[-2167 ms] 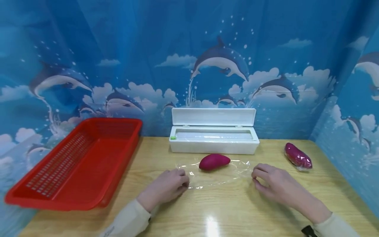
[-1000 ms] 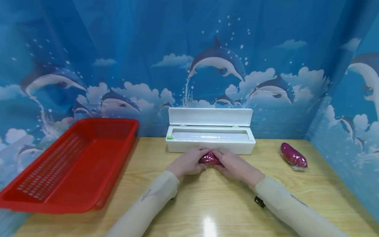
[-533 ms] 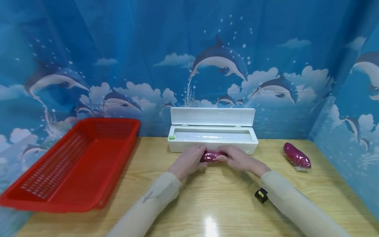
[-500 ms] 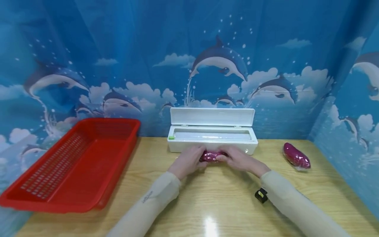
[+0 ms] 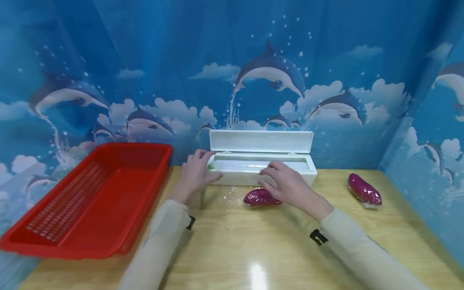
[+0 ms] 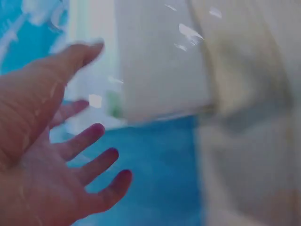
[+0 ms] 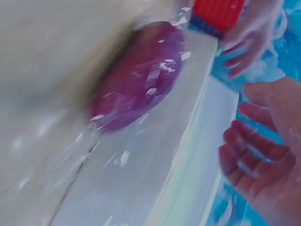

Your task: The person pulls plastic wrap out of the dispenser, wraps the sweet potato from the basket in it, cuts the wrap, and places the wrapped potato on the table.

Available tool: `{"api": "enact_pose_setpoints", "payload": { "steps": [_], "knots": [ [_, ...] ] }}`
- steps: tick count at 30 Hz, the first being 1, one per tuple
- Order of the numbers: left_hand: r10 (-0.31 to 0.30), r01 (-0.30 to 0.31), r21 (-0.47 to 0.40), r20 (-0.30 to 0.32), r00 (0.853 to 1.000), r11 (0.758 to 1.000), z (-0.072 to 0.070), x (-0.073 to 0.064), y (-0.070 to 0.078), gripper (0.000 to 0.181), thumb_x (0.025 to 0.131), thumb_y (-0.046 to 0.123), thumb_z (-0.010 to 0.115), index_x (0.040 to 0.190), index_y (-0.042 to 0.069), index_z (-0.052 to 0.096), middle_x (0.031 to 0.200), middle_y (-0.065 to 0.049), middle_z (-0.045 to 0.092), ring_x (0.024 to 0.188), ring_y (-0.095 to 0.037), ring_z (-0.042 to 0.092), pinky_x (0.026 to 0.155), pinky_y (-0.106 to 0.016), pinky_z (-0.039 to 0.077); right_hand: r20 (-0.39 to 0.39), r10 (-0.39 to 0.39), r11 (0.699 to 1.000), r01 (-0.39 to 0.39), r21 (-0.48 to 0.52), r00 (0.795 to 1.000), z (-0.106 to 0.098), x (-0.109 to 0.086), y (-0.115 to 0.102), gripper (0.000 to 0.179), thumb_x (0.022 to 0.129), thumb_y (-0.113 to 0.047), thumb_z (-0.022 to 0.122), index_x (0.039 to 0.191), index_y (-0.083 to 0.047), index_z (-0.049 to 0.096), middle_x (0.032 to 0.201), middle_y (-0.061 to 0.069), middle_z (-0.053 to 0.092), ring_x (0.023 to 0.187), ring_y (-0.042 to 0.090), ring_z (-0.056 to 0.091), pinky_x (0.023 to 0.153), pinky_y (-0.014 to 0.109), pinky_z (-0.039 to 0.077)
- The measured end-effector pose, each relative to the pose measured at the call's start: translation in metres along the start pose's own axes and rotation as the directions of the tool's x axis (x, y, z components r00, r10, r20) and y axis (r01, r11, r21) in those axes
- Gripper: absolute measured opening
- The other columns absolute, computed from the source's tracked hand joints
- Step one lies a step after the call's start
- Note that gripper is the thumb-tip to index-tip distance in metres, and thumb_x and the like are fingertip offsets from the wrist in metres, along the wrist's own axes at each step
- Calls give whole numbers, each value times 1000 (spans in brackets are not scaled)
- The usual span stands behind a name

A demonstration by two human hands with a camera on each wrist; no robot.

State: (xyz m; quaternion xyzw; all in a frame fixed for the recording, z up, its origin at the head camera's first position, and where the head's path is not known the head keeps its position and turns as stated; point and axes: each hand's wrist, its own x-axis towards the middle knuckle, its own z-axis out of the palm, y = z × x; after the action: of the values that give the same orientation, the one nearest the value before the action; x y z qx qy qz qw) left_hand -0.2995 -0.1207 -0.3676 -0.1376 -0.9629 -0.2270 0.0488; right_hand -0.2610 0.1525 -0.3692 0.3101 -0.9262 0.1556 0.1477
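A purple sweet potato (image 5: pixel 262 197), wrapped in clear cling film, lies on the table right in front of the white cling film box (image 5: pixel 235 179). Loose film (image 5: pixel 233 195) sticks out at its left end. My left hand (image 5: pixel 195 174), fingers spread, hovers at the box's left end by a small green piece (image 5: pixel 211 166); it holds nothing in the left wrist view. Just above the sweet potato and the box's front is my right hand (image 5: pixel 288 186), fingers loosely bent. In the right wrist view this right hand (image 7: pixel 265 153) is apart from the sweet potato (image 7: pixel 141 77).
The box's lid (image 5: pixel 261 141) stands raised, with a film roll inside. Another wrapped sweet potato (image 5: pixel 364 190) lies at the right. A red plastic basket (image 5: pixel 123 201) takes up the left side. A blue dolphin-print curtain (image 5: pixel 181 80) hangs behind the table.
Earlier my hands spread a film sheet under the bare sweet potato, then folded it around and pressed it. Now both have let go; the left has moved left to the box's end.
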Motion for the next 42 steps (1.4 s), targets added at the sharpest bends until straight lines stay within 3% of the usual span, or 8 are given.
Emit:
{"api": "enact_pose_setpoints", "payload": {
  "steps": [4,9,16,22,27,32,37,42],
  "knots": [
    [-22,34,-115,105,994,993,4,17,-25,72,92,44,75,153,20,47,166,-17,29,149,-43,34,116,-65,36,-15,-128,987,129,92,992,20,50,-17,20,95,-19,73,113,-9,73,105,5,72,91,17,68,81,30,59],
    [55,-41,-227,53,997,973,17,22,-40,59,89,31,81,141,10,61,163,-16,36,139,-41,49,112,-56,46,12,-123,961,116,253,992,56,95,-25,26,97,-17,68,122,-8,70,116,8,73,98,20,70,87,32,59],
    [59,-50,-262,26,998,964,21,21,-45,55,88,22,82,138,9,63,151,-22,45,125,-40,58,100,-51,56,52,-135,957,117,265,989,65,116,-30,23,97,-14,66,118,-8,73,117,8,76,110,23,71,105,39,54],
    [58,-38,-227,85,995,973,20,24,-44,57,90,27,80,141,12,60,146,-19,52,124,-37,59,105,-52,52,65,-150,955,127,268,987,65,118,-25,19,94,-9,68,111,-6,75,104,7,78,98,21,72,93,35,58],
    [25,-6,-192,99,995,981,18,24,-38,54,90,29,80,139,13,62,149,-17,53,126,-37,56,108,-53,50,124,-217,962,190,196,968,55,113,-15,26,91,-4,67,116,-6,75,106,8,76,97,22,70,91,36,57],
    [-39,61,-170,129,991,984,15,24,-30,52,92,31,78,140,19,62,153,-12,50,126,-33,54,111,-53,47,213,-173,983,155,99,962,35,95,6,26,91,-5,69,116,-8,74,109,8,74,98,21,69,91,35,58],
    [-62,83,-153,134,989,985,14,21,-30,51,93,31,76,141,23,62,147,-10,55,118,-29,57,108,-51,49,237,-118,993,109,53,964,6,51,45,22,91,-6,69,112,-9,74,108,6,73,97,19,68,88,36,59],
    [-56,79,-157,144,988,985,14,20,-31,51,93,33,75,141,23,62,143,-10,58,110,-27,62,102,-48,53,233,-43,998,52,-34,971,-32,-6,101,19,88,0,68,103,-9,73,98,4,72,83,14,59,71,34,52]
  ]
}}
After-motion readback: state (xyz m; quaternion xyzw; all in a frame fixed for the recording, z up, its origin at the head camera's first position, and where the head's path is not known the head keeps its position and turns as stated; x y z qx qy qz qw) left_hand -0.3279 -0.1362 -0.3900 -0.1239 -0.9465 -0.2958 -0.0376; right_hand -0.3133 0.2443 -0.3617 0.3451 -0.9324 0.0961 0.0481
